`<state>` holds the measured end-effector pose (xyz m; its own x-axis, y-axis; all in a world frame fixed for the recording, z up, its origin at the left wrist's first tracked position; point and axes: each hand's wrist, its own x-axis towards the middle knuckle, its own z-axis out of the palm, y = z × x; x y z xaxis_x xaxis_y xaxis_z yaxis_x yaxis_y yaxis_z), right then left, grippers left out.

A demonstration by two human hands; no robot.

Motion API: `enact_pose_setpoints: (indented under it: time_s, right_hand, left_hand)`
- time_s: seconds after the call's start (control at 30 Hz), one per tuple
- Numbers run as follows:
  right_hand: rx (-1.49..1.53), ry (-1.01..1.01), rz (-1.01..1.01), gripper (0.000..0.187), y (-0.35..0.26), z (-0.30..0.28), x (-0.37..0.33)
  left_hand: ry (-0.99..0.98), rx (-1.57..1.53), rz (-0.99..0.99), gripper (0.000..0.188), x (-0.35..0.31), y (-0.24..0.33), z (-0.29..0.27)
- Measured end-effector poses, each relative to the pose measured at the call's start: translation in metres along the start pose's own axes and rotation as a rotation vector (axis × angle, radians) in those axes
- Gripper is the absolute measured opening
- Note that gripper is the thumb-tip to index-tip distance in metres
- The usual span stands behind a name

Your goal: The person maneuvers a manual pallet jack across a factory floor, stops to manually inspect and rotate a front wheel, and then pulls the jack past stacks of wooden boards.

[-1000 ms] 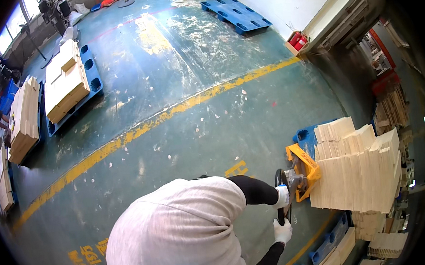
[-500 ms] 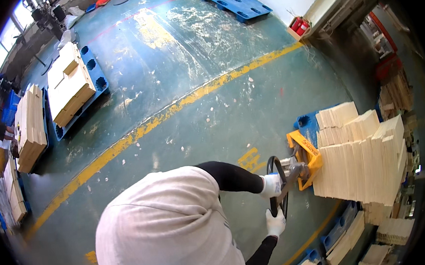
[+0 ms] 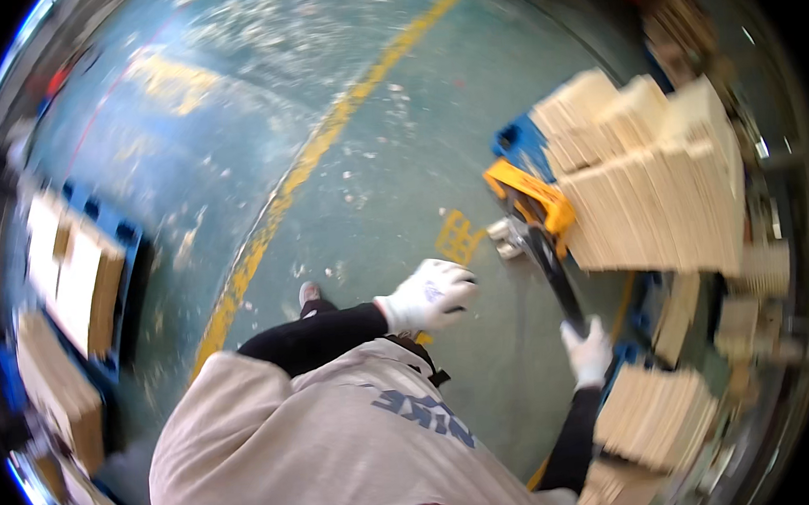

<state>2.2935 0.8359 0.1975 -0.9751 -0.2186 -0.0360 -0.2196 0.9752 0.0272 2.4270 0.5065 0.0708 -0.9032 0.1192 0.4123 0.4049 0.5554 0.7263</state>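
Observation:
My right hand (image 3: 588, 350), in a white glove, grips the lower end of a dark pallet jack handle (image 3: 554, 270). That handle slants up to the yellow pallet jack body (image 3: 532, 195), which stands against a blue pallet (image 3: 521, 146). Tall stacks of pale wooden boards (image 3: 650, 202) are piled on this pallet. My left hand (image 3: 431, 295), gloved in white with dark fingertips, is off the handle and holds nothing. Its fingers are loosely bent and slightly apart, over the floor in front of my body.
Further board stacks (image 3: 652, 413) stand at the lower right. Along the left side, boards (image 3: 77, 271) lie on a blue pallet (image 3: 127, 236), with another board stack (image 3: 58, 389) nearer. A worn yellow line (image 3: 309, 156) crosses the green floor.
My left hand has let go of the handle and moved left. The handle has swung down toward my right hand, which still holds it. The view has turned and blurred.

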Motion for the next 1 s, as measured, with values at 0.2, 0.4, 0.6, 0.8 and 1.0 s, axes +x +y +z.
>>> enact_pose_setpoints:
  time_s: [0.2, 0.4, 0.6, 0.8, 1.0]
  right_hand:
    - [-0.05, 0.119, 0.222, 0.052, -0.068, -0.039, 0.015]
    - [0.009, 0.265, 0.313, 0.047, -0.132, -0.051, 0.023]
    - [0.088, 0.409, 0.384, 0.054, -0.217, -0.077, 0.059]
    - [0.079, 1.068, 0.367, 0.047, -0.296, -0.032, 0.128]
    - [0.852, 1.267, -0.265, 0.042, -0.385, 0.174, 0.356]
  left_hand:
    - [-0.401, 0.061, -0.342, 0.037, -0.089, -0.081, -0.092]
    - [-0.444, 0.007, -0.242, 0.034, -0.079, -0.141, -0.188]
    - [-0.222, 0.1, -0.361, 0.03, -0.098, -0.279, -0.311]
    - [-0.215, 0.272, -0.923, 0.035, -0.246, -0.377, -0.44]
    - [0.062, 0.115, -1.592, 0.039, -0.394, -0.399, -0.534]
